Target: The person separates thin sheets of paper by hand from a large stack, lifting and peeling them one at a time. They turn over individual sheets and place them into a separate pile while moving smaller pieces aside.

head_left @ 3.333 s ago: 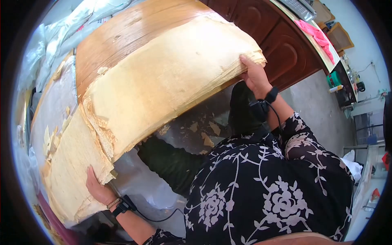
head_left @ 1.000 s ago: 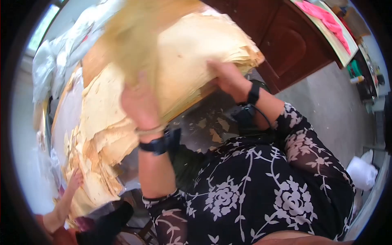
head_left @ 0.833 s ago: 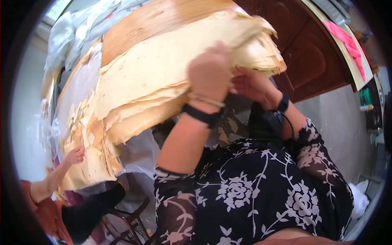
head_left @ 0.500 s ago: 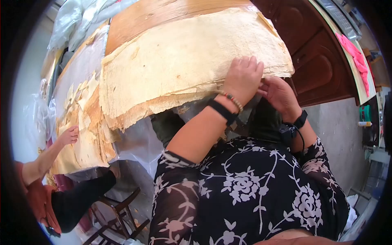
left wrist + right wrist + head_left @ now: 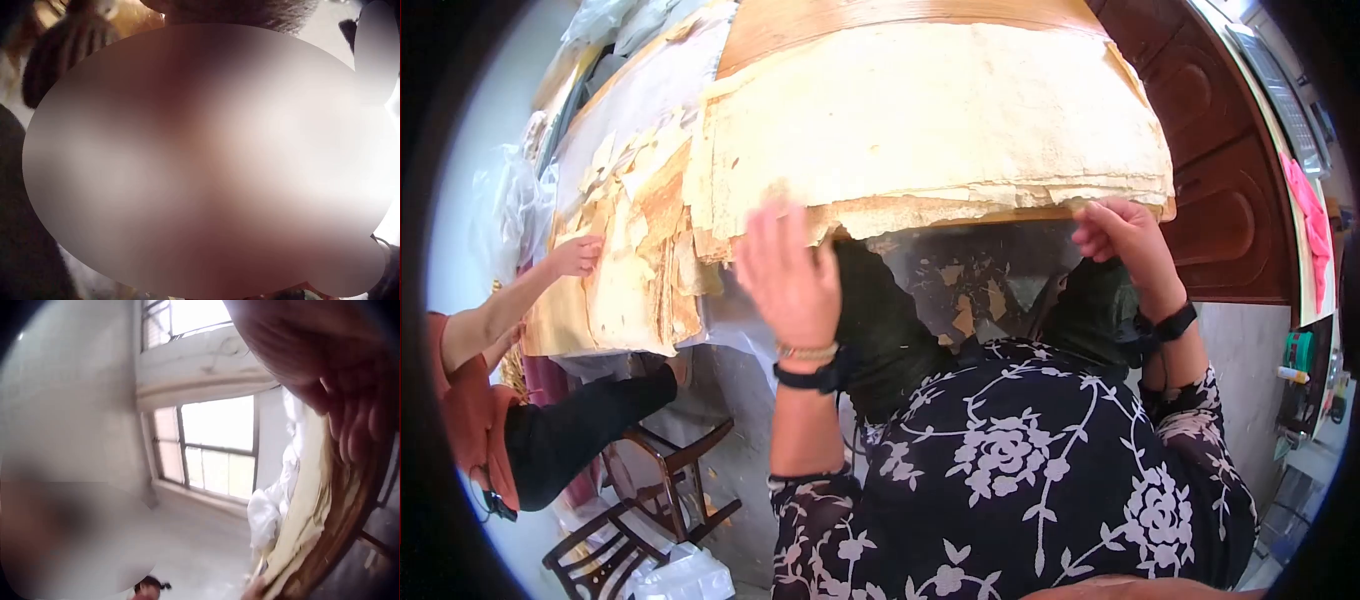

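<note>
A stack of thin, pale wood veneer sheets [image 5: 920, 110] with ragged edges lies along the front of the wooden table, bright with glare in the head view. My left hand [image 5: 788, 270] is held up at the stack's front left edge, fingers straight and blurred, holding nothing. At the front right edge my right hand [image 5: 1128, 238] has loosely bent fingers, with the fingertips right by the sheets' edge. The right wrist view shows that hand [image 5: 356, 394] beside the edge of the veneer stack [image 5: 306, 500], with nothing seen in its fingers. The left wrist view is mostly blurred out.
A torn veneer pile [image 5: 630, 290] lies to the left, where another person's hand [image 5: 576, 256] reaches over it. Wooden chairs [image 5: 665, 480] stand at lower left. A dark red cabinet [image 5: 1225, 190] borders the right side. Veneer scraps [image 5: 964, 315] lie on the floor.
My left hand swept a piece of veneer across to the right end, met the right hand there, then moved back left. The right hand stayed near the front right edge.
</note>
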Demonstrator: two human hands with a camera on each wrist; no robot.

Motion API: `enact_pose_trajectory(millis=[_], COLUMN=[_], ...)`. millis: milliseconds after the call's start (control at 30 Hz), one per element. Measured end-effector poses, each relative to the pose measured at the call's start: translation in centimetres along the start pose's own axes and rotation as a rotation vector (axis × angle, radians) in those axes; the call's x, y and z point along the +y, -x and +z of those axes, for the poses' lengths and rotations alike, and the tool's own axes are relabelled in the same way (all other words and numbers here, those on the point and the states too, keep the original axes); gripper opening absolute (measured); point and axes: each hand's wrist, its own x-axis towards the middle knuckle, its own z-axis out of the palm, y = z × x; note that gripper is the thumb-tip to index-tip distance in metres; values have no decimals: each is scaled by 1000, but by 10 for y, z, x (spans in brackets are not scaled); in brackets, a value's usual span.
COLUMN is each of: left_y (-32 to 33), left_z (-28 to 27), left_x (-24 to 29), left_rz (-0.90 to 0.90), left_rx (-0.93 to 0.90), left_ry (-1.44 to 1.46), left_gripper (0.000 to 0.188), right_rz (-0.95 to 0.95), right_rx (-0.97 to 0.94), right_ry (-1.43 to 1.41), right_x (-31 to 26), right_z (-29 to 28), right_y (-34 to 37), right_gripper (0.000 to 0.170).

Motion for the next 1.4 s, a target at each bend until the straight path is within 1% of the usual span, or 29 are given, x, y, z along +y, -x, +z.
enact_pose_trajectory(millis=[33,67,100,133,167,200,267,300,367,400,467,500,567,600,667,800,867,900,933,1000,1067,1133,1167,1233,1267,1300,1333,1367,1400], left_y=[9,14,17,22,27,25,10,7,2,-3,-13,-14,-18,-23,-37,-48,-49,-55,-58,-71,-77,-88,-94,-112,-116,-121,-127,-131,-136], left_z=[-10,-14,-14,-15,-17,-16,-6,-1,6,2,-7,-5,2,1,-3,10,22,25,26,22,31,35,37,37,38,40,42,51,55], left_x=[-13,-24,-33,-42,-49,-53,-59,-61,-69,-68,-61,-63,-67,-67,-61,-55,-53,-52,-49,-39,-40,-28,-19,7,23,41,56,66,79], left_rz=[-64,-129,-134,-212,-291,-297,-430,-433,-586,-584,-535,-536,-418,-417,-176,-36,-158,-89,-73,-88,-9,-38,-23,-102,-81,-153,-224,-273,-250], left_rx=[45,91,89,23,-45,-48,-164,-162,-31,-28,9,9,-57,-55,54,-7,-186,-169,-168,-260,-250,-255,-253,-246,-248,-317,-392,-504,-508], left_ry=[-6,-10,-7,-3,2,4,61,62,292,288,433,434,515,519,352,444,556,495,507,295,253,144,155,484,497,598,696,670,675], left_gripper=[49,48,48,43,38,38,31,31,33,33,36,36,39,39,36,33,31,28,28,23,21,22,22,24,24,26,29,42,42], right_rz=[-118,-109,-412,-715,-863,-1014,-1206,-1209,-1289,-1293,-1199,-1200,-1146,-1146,-1031,-976,-987,-702,-701,-352,-305,-149,-153,-134,-109,-119,-51,16,8], right_rx=[20,23,42,55,36,16,20,19,100,101,104,104,137,140,154,178,295,204,225,54,81,45,45,96,132,155,121,86,103], right_ry=[-10,-6,175,357,433,509,592,595,707,703,739,740,702,705,809,933,418,136,136,-732,-837,-882,-917,-950,-980,-990,-959,-930,-944], right_x=[-8,-19,-32,-43,-54,-66,-78,-81,-87,-88,-89,-92,-96,-98,-100,-98,-95,-105,-102,-99,-88,-68,-60,-50,-44,-36,-28,-20,-18], right_z=[18,38,61,84,106,127,167,185,219,232,250,254,261,263,261,251,243,230,221,199,176,154,146,126,116,106,97,89,82], right_y=[2,2,-1,-6,-11,-19,-39,-48,-63,-68,-73,-73,-73,-75,-81,-94,-94,-84,-82,-73,-58,-50,-44,-40,-38,-41,-46,-49,-49], right_gripper=[24,24,21,17,20,25,38,38,51,51,54,54,48,48,40,31,26,25,25,27,27,34,35,35,34,34,34,34,34])
